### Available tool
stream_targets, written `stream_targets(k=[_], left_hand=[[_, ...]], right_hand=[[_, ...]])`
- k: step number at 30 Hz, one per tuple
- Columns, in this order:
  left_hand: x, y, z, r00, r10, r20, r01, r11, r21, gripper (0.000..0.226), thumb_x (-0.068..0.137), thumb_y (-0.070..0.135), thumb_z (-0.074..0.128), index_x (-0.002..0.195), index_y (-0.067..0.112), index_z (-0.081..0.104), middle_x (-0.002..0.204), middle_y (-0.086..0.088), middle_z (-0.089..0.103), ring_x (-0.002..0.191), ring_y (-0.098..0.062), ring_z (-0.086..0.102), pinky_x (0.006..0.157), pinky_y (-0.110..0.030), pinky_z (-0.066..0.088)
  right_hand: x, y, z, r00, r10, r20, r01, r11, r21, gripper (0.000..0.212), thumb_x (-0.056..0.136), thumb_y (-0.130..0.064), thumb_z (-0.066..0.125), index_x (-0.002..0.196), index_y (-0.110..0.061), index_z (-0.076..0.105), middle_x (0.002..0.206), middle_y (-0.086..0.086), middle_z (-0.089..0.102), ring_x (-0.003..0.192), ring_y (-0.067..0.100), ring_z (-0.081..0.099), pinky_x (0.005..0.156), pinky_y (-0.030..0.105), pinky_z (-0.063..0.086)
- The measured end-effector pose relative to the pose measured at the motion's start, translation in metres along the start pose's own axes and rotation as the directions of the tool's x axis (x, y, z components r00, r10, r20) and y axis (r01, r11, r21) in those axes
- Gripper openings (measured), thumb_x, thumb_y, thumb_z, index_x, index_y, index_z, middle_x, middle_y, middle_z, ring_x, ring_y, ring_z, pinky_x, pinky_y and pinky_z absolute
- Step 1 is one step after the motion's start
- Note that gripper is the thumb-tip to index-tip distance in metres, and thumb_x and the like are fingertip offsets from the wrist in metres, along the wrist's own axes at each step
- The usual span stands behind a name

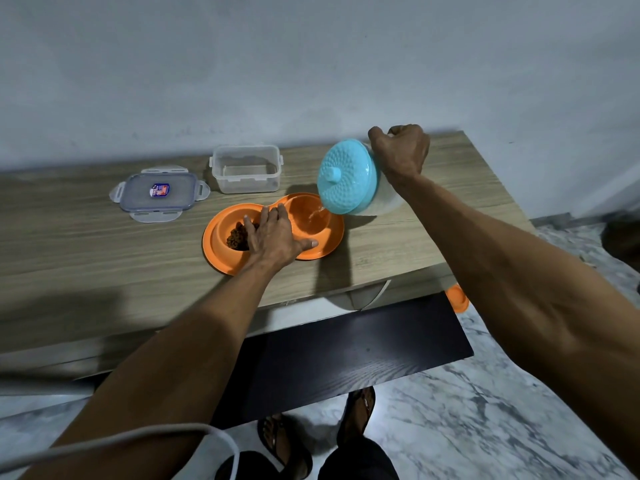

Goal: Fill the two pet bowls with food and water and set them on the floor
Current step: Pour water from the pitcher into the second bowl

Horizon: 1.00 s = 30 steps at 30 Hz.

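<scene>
**Both arms extended: left hand flat, right hand gripping and tipped**

The left arm reaches forward from the near left, forearm bare and nearly straight. The left hand (275,233) lies palm down with its fingers spread toward the far side and the thumb stretched out to the right, pressing flat on what is beneath it.

The right arm comes in from the near right, longer in view, its forearm bare and angled toward the far left. The wrist is bent and rolled inward. The right hand (403,148) is curled into a closed fist around a handle, knuckles up and toward the far side, held higher than the left hand and well apart from it.

Two sandalled feet show at the near edge, below the arms.
</scene>
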<state>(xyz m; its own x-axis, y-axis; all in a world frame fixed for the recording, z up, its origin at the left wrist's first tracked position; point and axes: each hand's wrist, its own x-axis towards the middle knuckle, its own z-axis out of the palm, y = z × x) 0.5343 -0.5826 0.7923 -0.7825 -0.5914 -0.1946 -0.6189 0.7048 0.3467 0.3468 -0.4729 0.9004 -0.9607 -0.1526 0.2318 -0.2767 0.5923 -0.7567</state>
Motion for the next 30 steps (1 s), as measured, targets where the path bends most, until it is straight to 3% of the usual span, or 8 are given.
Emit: stream_targets(k=[11,15,20,30], left_hand=[[-0.0014,0.0019,-0.0016,1.0,-0.008,0.0,0.008,1.0,0.005,0.112,0.076,0.068,0.065,0.155,0.007,0.014,0.161,-0.013,0.024,0.152,-0.029,0.01,0.119,-0.059,-0.002],[-0.0007,0.0014,-0.0008,1.0,-0.005,-0.006,0.005,1.0,0.009,0.112,0.075,0.068,0.065,0.155,0.007,0.015,0.16,-0.014,0.025,0.152,-0.029,0.011,0.119,-0.06,0.0],[-0.0002,0.0008,-0.0007,1.0,-0.003,-0.001,0.003,1.0,0.012,0.112,0.075,0.068,0.065,0.155,0.007,0.015,0.161,-0.014,0.024,0.152,-0.028,0.01,0.119,-0.06,0.0],[-0.0008,0.0018,-0.0009,1.0,-0.012,0.007,0.012,1.0,0.003,0.113,0.075,0.067,0.066,0.155,0.007,0.014,0.161,-0.013,0.023,0.152,-0.029,0.009,0.118,-0.059,-0.002]], right_hand=[[0.0014,-0.0008,-0.0031,0.999,-0.035,0.008,0.035,0.999,-0.012,0.041,0.072,-0.032,0.059,0.044,-0.015,0.035,0.044,-0.003,0.029,0.047,0.015,0.025,0.055,0.029,0.032],[0.002,-0.0017,-0.0036,0.999,-0.05,0.01,0.051,0.998,-0.029,0.036,0.073,-0.032,0.059,0.048,-0.012,0.042,0.045,-0.002,0.031,0.046,0.014,0.026,0.052,0.027,0.03],[0.0022,-0.0044,-0.0046,0.998,-0.065,0.013,0.065,0.996,-0.054,0.04,0.073,-0.031,0.057,0.044,-0.015,0.034,0.045,-0.001,0.028,0.046,0.015,0.021,0.05,0.026,0.029],[0.0038,-0.0074,-0.0035,0.997,-0.076,0.02,0.077,0.996,-0.048,0.04,0.072,-0.031,0.058,0.044,-0.016,0.034,0.043,-0.003,0.028,0.045,0.014,0.023,0.052,0.025,0.03]])
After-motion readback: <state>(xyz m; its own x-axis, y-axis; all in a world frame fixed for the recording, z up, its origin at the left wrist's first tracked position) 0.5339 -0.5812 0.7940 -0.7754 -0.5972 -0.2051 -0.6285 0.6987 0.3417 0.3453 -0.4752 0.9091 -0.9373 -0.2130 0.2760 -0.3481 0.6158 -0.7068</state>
